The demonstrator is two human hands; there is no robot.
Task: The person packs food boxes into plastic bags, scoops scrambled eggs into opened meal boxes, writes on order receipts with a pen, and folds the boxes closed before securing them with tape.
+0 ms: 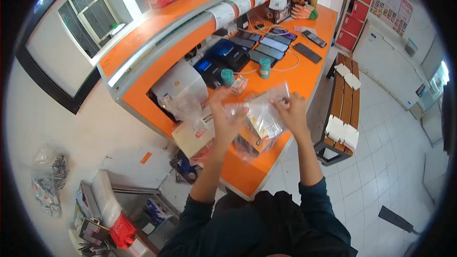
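A clear plastic bag (278,97) with a boxed item (263,123) inside stands near the front end of the orange counter. My right hand (291,113) pinches the bag's upper right edge between thumb and fingers. My left hand (225,116) is at the bag's left side, smeared by motion, with thumb and fingers apart; whether it touches the plastic is unclear. Left of that hand sits a cream-coloured box (193,139), with another crumpled clear bag (183,107) above it. Just beyond the hands lie a small red-and-white box (239,85) and two teal rolls, one standing (264,68).
Black printers (227,56) and several phones (273,45) with a white cable occupy the orange counter (320,21). A slatted bench (343,100) with white pieces stands to the right. Lower left is a cluttered shelf (138,209); a stuffed plastic bag (50,176) hangs on the wall.
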